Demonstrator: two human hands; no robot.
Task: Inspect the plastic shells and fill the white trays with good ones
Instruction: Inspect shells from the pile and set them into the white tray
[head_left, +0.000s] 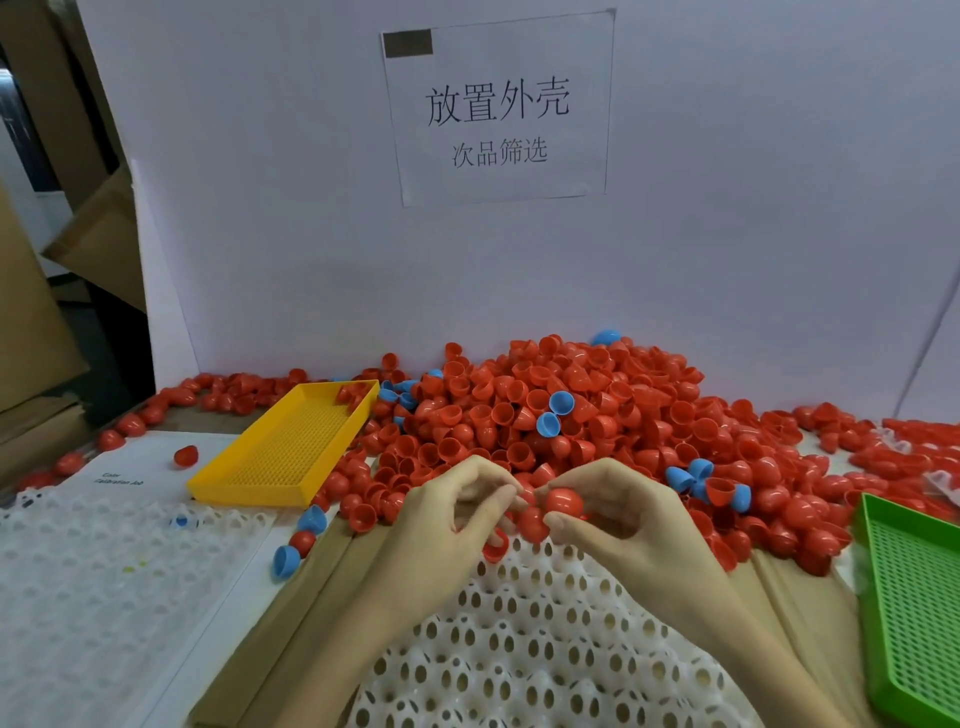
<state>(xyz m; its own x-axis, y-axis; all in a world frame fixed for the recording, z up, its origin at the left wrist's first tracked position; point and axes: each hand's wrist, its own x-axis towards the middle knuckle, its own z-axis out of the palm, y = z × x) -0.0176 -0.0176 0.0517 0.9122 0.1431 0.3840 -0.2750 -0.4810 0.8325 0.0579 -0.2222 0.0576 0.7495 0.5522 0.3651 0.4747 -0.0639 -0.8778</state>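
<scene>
A big heap of red plastic shells (550, 410), with a few blue shells (555, 413) mixed in, fills the back of the table. My right hand (618, 514) pinches a red shell (563, 501) between thumb and fingers at the heap's front edge. My left hand (457, 514) has its fingers curled and meets the right hand at that shell and a second red shell (532, 522) just below it. Under both wrists lies a white perforated tray (524, 644). Another white tray (88, 566) lies at the left.
A yellow mesh tray (291, 447) holding a few red shells sits left of the heap. A green mesh tray (914, 597) lies at the right edge. A white board with a paper sign (498, 109) walls off the back. Cardboard boxes stand at far left.
</scene>
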